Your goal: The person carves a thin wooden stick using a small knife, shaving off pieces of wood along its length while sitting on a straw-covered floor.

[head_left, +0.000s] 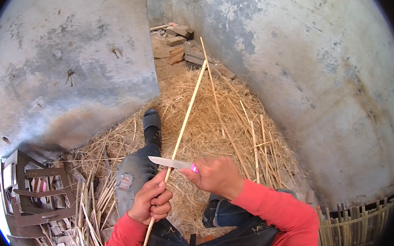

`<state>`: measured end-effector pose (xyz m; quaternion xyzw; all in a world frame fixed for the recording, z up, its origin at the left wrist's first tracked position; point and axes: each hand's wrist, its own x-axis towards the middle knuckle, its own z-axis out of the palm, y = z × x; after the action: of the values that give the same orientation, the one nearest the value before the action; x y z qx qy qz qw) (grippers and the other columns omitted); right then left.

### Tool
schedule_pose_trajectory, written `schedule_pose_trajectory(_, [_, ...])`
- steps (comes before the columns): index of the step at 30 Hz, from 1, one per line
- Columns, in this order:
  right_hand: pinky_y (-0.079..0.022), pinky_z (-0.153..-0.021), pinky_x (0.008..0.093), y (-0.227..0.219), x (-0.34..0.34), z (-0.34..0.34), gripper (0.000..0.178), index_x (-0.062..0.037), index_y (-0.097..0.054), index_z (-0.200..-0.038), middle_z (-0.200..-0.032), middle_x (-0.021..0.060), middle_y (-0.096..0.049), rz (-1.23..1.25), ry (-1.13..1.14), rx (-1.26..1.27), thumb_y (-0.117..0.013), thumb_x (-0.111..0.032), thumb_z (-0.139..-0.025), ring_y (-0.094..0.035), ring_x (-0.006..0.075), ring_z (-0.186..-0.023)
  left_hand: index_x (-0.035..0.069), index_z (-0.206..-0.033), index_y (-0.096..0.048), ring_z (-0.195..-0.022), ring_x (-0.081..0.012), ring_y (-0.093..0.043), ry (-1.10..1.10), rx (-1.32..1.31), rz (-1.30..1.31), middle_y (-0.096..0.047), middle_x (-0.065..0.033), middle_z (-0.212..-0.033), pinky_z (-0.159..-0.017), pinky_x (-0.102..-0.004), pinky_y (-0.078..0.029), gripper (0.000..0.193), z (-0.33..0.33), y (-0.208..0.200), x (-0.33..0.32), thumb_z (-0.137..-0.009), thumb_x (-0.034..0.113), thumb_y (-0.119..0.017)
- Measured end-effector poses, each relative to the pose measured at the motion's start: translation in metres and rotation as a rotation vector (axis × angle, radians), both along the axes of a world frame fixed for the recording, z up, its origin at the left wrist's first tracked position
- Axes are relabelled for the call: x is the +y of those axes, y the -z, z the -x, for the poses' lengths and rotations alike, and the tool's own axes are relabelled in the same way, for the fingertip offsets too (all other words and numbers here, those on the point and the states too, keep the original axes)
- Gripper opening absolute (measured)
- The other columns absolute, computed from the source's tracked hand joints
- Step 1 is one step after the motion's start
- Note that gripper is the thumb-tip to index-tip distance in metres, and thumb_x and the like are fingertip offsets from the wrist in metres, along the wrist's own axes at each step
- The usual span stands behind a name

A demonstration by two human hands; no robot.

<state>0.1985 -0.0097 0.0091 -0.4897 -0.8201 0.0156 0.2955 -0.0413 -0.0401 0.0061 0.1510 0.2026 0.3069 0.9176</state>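
Clamping: left hand (152, 202) around one pale strip (186, 117), right hand (218, 176) around one knife (164, 161).

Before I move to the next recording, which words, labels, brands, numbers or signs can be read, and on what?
None: no readable text shows anywhere.
Pale metal knife with a pink handle: no marking visible on the blade; the handle is mostly covered by the right hand.
Long, thin pale strip: no marking visible.
Grey, stained plaster wall: only blotches and stains, no lettering.
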Motion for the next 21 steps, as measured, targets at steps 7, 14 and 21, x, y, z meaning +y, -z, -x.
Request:
schedule_pose_trajectory(7, [-0.043,-0.035,0.0387,-0.001,0.024,-0.009,0.057,-0.0111,-0.057,-0.062,-0.048,0.0083,-0.055,-0.189,0.045,-0.102,-0.058,-0.055,-0.099,-0.056,0.0245,-0.037,0.026,-0.165,-0.019,-0.043,-0.0042,-0.02,-0.009,0.029,-0.042,-0.025,0.0054,-0.061,-0.037,-0.0215,-0.017,0.058,0.007,-0.009,-0.003,-0.111,0.02,-0.04])
schedule_pose_trajectory(14, [-0.039,-0.042,0.0451,-0.015,0.095,-0.109,0.062,-0.0052,-0.063,-0.069,-0.048,0.013,-0.046,-0.099,0.515,-0.101,-0.042,-0.048,-0.109,-0.05,0.0298,-0.042,0.023,-0.164,-0.022,-0.042,-0.0049,-0.019,0.144,0.02,0.139,-0.023,0.0041,-0.06,-0.037,-0.0234,-0.016,0.059,0.025,-0.012,-0.05,-0.109,0.017,-0.045])
schedule_pose_trajectory(21, [-0.046,-0.055,0.0515,-0.048,0.092,-0.172,0.065,-0.0004,-0.067,-0.072,-0.063,0.0218,-0.061,-0.083,0.783,0.104,-0.046,-0.053,-0.105,-0.06,0.0414,-0.056,0.023,-0.164,-0.022,-0.043,-0.0051,-0.018,0.024,-0.005,0.134,-0.023,0.0044,-0.059,-0.039,-0.0225,-0.017,0.059,0.045,-0.012,-0.061,-0.11,0.018,-0.043])
